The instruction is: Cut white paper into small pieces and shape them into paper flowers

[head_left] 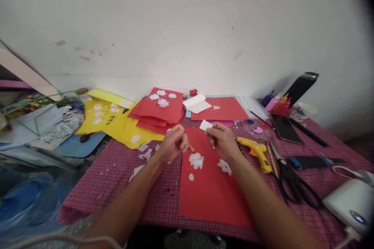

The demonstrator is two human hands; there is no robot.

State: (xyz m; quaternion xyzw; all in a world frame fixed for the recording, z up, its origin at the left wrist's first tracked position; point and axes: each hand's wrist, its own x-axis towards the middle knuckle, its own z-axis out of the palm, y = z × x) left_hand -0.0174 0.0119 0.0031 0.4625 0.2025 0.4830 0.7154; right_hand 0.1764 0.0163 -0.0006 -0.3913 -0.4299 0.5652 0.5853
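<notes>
My right hand point(222, 139) pinches a small white piece of paper point(206, 125) between thumb and fingers, above the far part of a red sheet point(214, 198). Just left of it, my left hand point(174, 143) is closed with its fingers curled, over the sheet's left edge; whatever may be in it is hidden. Below the hands, a white paper flower point(196, 160) lies on the red sheet. A second white flower point(224, 167) sits farther right, partly covered by my right forearm. Nearer to me is a small white scrap point(191, 177).
To the right lie a yellow glue gun point(257, 151), black scissors point(295, 181), a blue-black cutter point(309, 162) and a phone point(284, 128). A black bottle point(302, 87) stands behind. Red cards point(159, 114), a white paper roll point(194, 102) and yellow sheets point(117, 126) lie toward the wall.
</notes>
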